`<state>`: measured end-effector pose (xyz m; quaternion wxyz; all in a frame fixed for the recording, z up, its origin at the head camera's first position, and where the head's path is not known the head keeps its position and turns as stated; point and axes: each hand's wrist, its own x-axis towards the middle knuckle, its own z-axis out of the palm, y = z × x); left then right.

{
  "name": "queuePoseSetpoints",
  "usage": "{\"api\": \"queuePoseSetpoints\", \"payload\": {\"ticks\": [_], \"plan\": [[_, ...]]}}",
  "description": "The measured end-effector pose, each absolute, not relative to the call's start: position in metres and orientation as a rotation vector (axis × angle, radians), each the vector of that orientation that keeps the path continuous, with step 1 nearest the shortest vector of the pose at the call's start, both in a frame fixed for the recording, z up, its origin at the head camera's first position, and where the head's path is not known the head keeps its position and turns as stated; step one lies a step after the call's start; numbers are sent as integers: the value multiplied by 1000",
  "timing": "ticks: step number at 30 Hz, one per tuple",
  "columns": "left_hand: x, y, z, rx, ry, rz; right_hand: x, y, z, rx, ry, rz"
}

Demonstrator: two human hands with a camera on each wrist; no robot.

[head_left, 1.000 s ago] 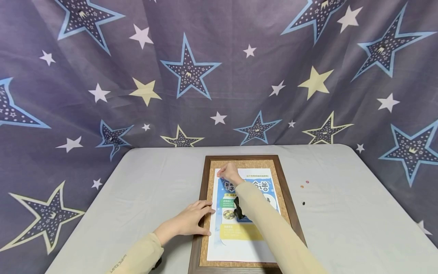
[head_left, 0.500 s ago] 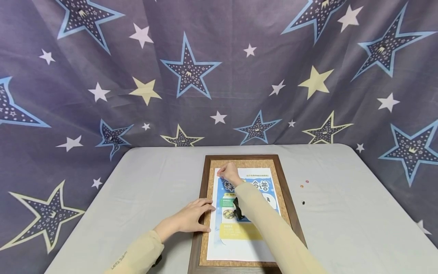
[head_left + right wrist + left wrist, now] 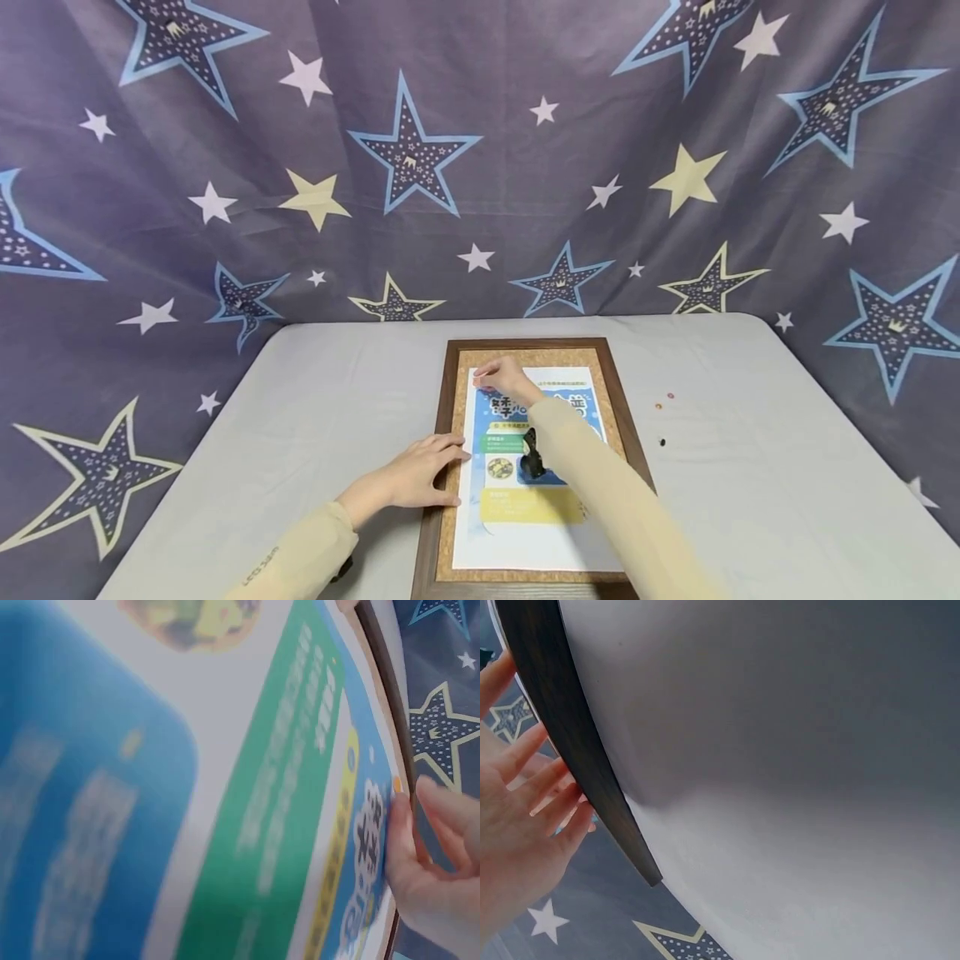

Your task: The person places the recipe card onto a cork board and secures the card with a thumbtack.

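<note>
At the upper left corner of the poster (image 3: 517,504): right hand (image 3: 510,382), thumb and fingers parted, just beside a small orange piece (image 3: 397,784) that I judge to be a pin head. I cannot tell whether a fingertip touches it.
Orange piece, risk: if seated shallowly, it may lean or pull out when the sheet is tugged. Its depth I cannot verify.
Left hand (image 3: 416,473): fingers spread and straight across the left side of the wooden frame (image 3: 623,417), tips at the poster's left edge. I see it clamped on nothing.
Left hand, risk: a sideways push could swing the sheet about the orange piece, leaving it skewed. Likely cause: I see no fastener at the upper right or lower left corner.
Right sleeve (image 3: 607,500): crosses the poster, with a black band (image 3: 533,456) at the wrist. Dragging either over the paper could crease or shift it.
Poster position: face up on the cork (image 3: 525,358), inside the frame.
Loose pieces: one pink (image 3: 671,396), one orange (image 3: 658,407), one dark (image 3: 662,442), on the counter (image 3: 360,383) right of the frame, well apart from both hands. A wide sweep of the right arm could scatter them; if they are pins, careless pickup could prick a finger.
</note>
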<state>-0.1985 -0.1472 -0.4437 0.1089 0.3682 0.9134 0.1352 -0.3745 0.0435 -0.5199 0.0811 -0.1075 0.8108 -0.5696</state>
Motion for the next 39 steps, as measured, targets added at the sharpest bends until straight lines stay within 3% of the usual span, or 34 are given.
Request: {"api": "queuePoseSetpoints", "payload": {"ticks": [3, 8, 14, 22, 39], "plan": [[-198, -149, -443, 1078, 2682, 392, -326, 46, -459, -296, 2343, -1606], [-198, -151, -442, 1088, 2691, 383, -294, 52, -420, -443, 2351, -1488], [-197, -150, -440, 1108, 2692, 412, -291, 67, -421, -723, 2441, -1303], [-196, -149, -439, 1117, 2692, 428, -272, 90, -409, -860, 2537, -1196], [-197, -146, -441, 1066, 2696, 347, -260, 161, -395, -737, 2806, -1074]]}}
